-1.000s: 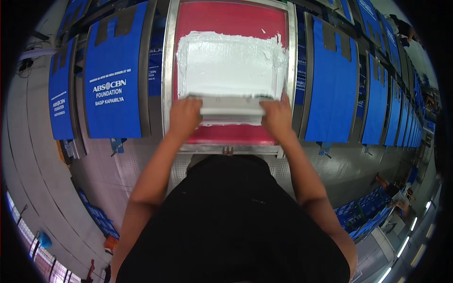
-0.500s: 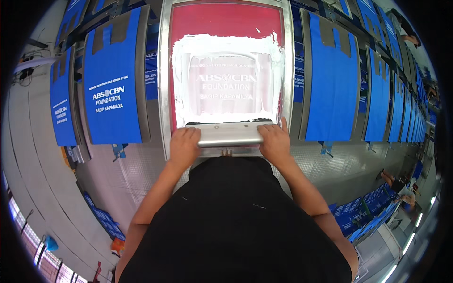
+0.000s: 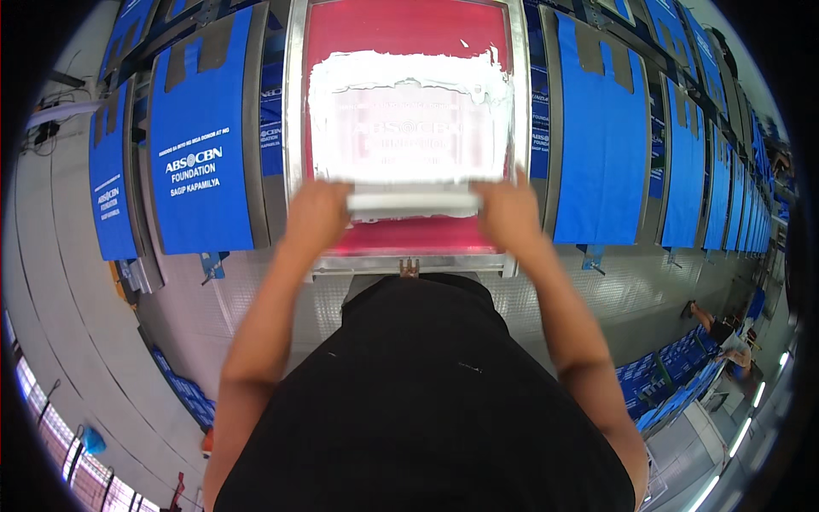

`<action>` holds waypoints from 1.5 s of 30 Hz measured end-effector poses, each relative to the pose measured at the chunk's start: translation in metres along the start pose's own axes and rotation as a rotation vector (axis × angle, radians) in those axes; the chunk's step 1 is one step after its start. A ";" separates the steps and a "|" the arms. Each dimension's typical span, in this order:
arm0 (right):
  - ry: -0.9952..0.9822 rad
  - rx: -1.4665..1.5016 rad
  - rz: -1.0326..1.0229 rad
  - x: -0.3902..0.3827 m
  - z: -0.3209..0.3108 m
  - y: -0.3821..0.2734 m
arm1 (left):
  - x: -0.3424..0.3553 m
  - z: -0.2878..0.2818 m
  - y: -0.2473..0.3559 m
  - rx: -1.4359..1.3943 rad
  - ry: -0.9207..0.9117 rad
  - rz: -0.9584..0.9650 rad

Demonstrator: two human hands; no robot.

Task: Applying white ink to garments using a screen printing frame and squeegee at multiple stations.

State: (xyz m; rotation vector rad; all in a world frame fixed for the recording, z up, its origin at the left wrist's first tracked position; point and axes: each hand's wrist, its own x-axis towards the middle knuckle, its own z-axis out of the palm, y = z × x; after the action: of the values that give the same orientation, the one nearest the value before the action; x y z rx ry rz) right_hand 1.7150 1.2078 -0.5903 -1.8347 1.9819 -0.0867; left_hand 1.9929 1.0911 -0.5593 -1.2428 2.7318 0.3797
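Observation:
My left hand and my right hand grip the two ends of a wide metal squeegee. Both hands are slightly blurred by motion. Under the squeegee lies a printing screen with red mesh in a silvery metal frame. White ink covers the middle of the mesh with thick, ragged edges. Pale lettering shows faintly through it, just beyond the squeegee. A strip of red mesh is bare between the squeegee and the frame's near bar.
Printed blue fabric bag panels lie on boards to the left. A plain blue panel lies on a board at right, and more line up beyond it. Blue pieces are stacked at lower right, near another person.
Both hands have pushed the squeegee away from me, up from the frame's near end. The lettering in the mesh is now fainter under the ink.

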 end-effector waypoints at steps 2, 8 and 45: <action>0.012 0.029 -0.005 -0.039 0.035 -0.011 | -0.046 0.043 0.007 -0.055 0.227 0.086; 0.062 -0.133 0.037 0.100 0.005 0.029 | 0.093 0.003 -0.033 0.117 0.048 -0.109; 0.071 -0.018 -0.192 0.232 -0.079 0.081 | -0.115 0.100 0.061 -0.842 -0.635 -0.504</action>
State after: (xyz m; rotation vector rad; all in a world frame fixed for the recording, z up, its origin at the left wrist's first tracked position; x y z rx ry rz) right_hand 1.6051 0.9750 -0.6092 -2.0560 1.8532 -0.1947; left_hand 2.0222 1.2404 -0.6209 -1.5277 1.6539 1.6110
